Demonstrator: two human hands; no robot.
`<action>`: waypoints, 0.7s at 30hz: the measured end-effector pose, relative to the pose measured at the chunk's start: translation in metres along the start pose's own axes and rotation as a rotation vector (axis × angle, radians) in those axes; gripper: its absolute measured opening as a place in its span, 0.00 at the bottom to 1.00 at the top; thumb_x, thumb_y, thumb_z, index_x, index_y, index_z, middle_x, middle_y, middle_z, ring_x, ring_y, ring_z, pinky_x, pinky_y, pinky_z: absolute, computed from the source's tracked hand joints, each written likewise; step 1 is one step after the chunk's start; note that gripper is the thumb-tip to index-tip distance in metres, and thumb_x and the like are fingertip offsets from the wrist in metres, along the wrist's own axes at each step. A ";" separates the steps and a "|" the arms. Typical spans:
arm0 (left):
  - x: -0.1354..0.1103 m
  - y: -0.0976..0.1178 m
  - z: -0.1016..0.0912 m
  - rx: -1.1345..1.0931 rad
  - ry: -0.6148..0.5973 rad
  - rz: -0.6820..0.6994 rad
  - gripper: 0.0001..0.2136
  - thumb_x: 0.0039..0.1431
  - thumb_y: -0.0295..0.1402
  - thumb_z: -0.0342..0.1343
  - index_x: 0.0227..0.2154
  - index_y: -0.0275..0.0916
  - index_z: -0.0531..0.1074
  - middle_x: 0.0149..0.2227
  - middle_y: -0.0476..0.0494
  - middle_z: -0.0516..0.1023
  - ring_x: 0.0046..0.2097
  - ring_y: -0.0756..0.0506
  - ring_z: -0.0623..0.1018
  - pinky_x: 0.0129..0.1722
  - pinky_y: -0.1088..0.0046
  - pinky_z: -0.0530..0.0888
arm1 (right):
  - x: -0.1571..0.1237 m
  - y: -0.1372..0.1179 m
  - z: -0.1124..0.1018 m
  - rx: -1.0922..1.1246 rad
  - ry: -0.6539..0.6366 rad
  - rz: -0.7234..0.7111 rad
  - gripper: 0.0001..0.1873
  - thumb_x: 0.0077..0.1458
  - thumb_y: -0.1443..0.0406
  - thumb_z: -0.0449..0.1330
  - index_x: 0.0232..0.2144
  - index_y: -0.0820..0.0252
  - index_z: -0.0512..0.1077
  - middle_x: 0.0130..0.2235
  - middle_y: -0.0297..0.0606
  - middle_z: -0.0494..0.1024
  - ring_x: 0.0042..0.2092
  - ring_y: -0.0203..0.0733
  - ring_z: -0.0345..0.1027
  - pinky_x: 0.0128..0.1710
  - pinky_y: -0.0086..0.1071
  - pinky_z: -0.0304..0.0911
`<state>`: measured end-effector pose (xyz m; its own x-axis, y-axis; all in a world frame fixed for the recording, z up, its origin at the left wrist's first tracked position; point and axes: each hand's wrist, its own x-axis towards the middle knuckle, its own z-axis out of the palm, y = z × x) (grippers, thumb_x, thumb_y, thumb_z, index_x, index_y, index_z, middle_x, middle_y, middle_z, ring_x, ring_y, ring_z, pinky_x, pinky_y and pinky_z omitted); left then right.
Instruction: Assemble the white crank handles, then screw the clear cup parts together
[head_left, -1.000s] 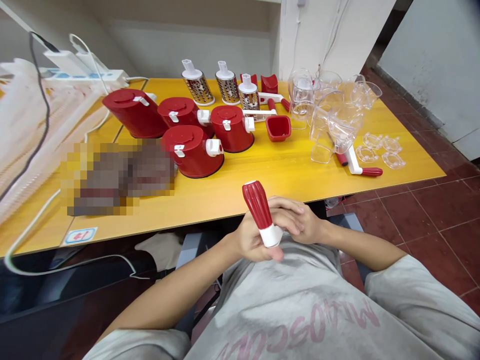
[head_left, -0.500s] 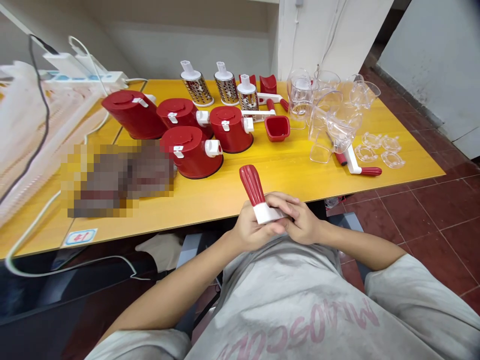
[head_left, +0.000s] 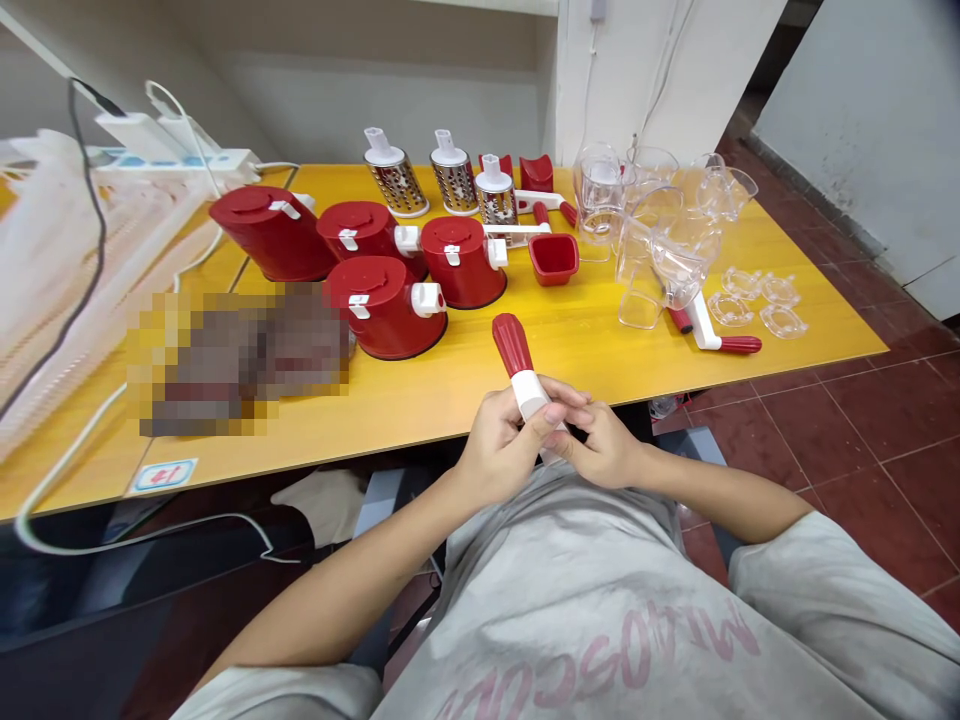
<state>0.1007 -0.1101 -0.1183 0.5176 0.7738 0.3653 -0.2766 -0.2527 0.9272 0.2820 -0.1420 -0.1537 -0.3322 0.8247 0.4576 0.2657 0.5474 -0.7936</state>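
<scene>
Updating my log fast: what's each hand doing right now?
Left hand: closed, holding the crank.
Right hand: curled beside the left; whether it grips the crank cannot be told.

1. an open lane of yellow wood-look tabletop [head_left: 581, 348] leads back between oval red plastic bases [head_left: 386, 318] and jumbled clear plastic hoppers [head_left: 681, 265]
2. a small square red plastic cup [head_left: 553, 272] stands at its far end
3. a held red-and-white plastic crank [head_left: 514, 350] juts over the tabletop's front edge
</scene>
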 end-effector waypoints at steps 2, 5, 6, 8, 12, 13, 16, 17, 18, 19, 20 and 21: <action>0.001 -0.002 -0.003 -0.024 -0.027 0.013 0.25 0.76 0.58 0.62 0.46 0.36 0.85 0.41 0.32 0.91 0.51 0.34 0.91 0.52 0.60 0.88 | -0.001 -0.001 -0.001 -0.008 -0.030 0.013 0.22 0.77 0.49 0.59 0.42 0.61 0.81 0.36 0.39 0.85 0.39 0.42 0.81 0.43 0.36 0.80; 0.002 -0.005 -0.004 -0.066 -0.039 0.041 0.30 0.75 0.63 0.59 0.44 0.36 0.84 0.38 0.32 0.90 0.51 0.33 0.91 0.52 0.58 0.88 | -0.001 -0.002 -0.001 -0.018 -0.049 0.016 0.21 0.77 0.49 0.60 0.44 0.60 0.80 0.39 0.41 0.86 0.42 0.44 0.82 0.47 0.38 0.82; 0.002 -0.005 -0.003 -0.070 -0.034 0.043 0.30 0.75 0.63 0.58 0.42 0.36 0.84 0.38 0.32 0.90 0.51 0.32 0.91 0.53 0.57 0.87 | -0.001 -0.002 -0.001 -0.024 -0.040 0.008 0.21 0.77 0.49 0.60 0.47 0.61 0.80 0.42 0.43 0.87 0.45 0.46 0.83 0.50 0.40 0.83; 0.003 -0.005 -0.001 -0.068 -0.010 0.033 0.29 0.76 0.61 0.59 0.38 0.37 0.84 0.38 0.32 0.90 0.51 0.32 0.91 0.55 0.55 0.87 | 0.000 -0.002 0.000 -0.031 -0.017 -0.008 0.22 0.77 0.49 0.60 0.54 0.61 0.80 0.51 0.47 0.87 0.54 0.51 0.84 0.58 0.44 0.82; 0.005 -0.002 -0.001 -0.073 0.019 -0.029 0.31 0.76 0.63 0.56 0.38 0.37 0.83 0.38 0.32 0.90 0.51 0.31 0.91 0.56 0.53 0.87 | 0.001 -0.001 0.001 -0.030 -0.015 0.024 0.24 0.76 0.49 0.61 0.58 0.61 0.79 0.57 0.49 0.86 0.60 0.52 0.83 0.63 0.44 0.81; 0.005 -0.001 -0.002 -0.074 0.010 -0.036 0.31 0.76 0.63 0.56 0.38 0.37 0.83 0.38 0.32 0.90 0.52 0.31 0.91 0.56 0.53 0.87 | 0.001 0.000 0.001 -0.024 -0.020 0.030 0.24 0.76 0.49 0.62 0.58 0.61 0.79 0.57 0.49 0.86 0.60 0.52 0.83 0.63 0.44 0.81; 0.006 -0.004 -0.007 -0.094 -0.059 0.001 0.28 0.76 0.60 0.59 0.41 0.37 0.84 0.40 0.32 0.90 0.54 0.32 0.90 0.55 0.56 0.87 | 0.001 0.002 -0.001 -0.004 -0.041 0.022 0.26 0.74 0.49 0.64 0.60 0.62 0.79 0.56 0.49 0.86 0.62 0.52 0.82 0.64 0.45 0.80; 0.007 -0.006 -0.008 -0.107 -0.082 0.021 0.25 0.76 0.58 0.62 0.44 0.37 0.84 0.41 0.32 0.90 0.54 0.32 0.90 0.55 0.56 0.87 | 0.000 0.003 -0.002 -0.002 -0.050 0.022 0.27 0.74 0.48 0.64 0.61 0.62 0.79 0.56 0.49 0.86 0.63 0.53 0.81 0.65 0.46 0.79; 0.007 -0.007 -0.009 -0.118 -0.101 0.037 0.22 0.75 0.55 0.64 0.46 0.38 0.84 0.41 0.33 0.90 0.54 0.33 0.90 0.55 0.57 0.87 | 0.001 0.003 -0.002 0.000 -0.055 0.025 0.27 0.74 0.48 0.64 0.63 0.61 0.78 0.58 0.49 0.85 0.64 0.52 0.80 0.66 0.46 0.79; 0.008 -0.008 -0.010 -0.123 -0.115 0.045 0.19 0.74 0.52 0.67 0.47 0.38 0.84 0.41 0.33 0.91 0.53 0.33 0.91 0.55 0.57 0.88 | 0.001 0.003 -0.002 0.005 -0.055 0.029 0.28 0.74 0.48 0.64 0.64 0.61 0.77 0.60 0.49 0.85 0.65 0.52 0.80 0.67 0.46 0.78; 0.008 -0.009 -0.010 -0.125 -0.119 0.045 0.17 0.74 0.49 0.68 0.46 0.38 0.84 0.41 0.34 0.91 0.53 0.34 0.91 0.55 0.57 0.88 | 0.002 0.003 -0.002 0.014 -0.052 0.032 0.27 0.75 0.48 0.63 0.64 0.60 0.77 0.62 0.49 0.84 0.66 0.51 0.79 0.69 0.46 0.76; 0.008 -0.009 -0.009 -0.124 -0.113 0.037 0.15 0.74 0.47 0.68 0.45 0.38 0.84 0.41 0.34 0.91 0.53 0.34 0.91 0.55 0.57 0.88 | 0.002 0.003 -0.002 0.025 -0.052 0.030 0.27 0.75 0.49 0.62 0.65 0.59 0.77 0.64 0.49 0.83 0.67 0.50 0.78 0.71 0.46 0.75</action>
<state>0.1000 -0.0963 -0.1244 0.5909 0.6931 0.4128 -0.3912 -0.2013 0.8980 0.2843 -0.1378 -0.1542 -0.3715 0.8319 0.4123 0.2540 0.5182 -0.8167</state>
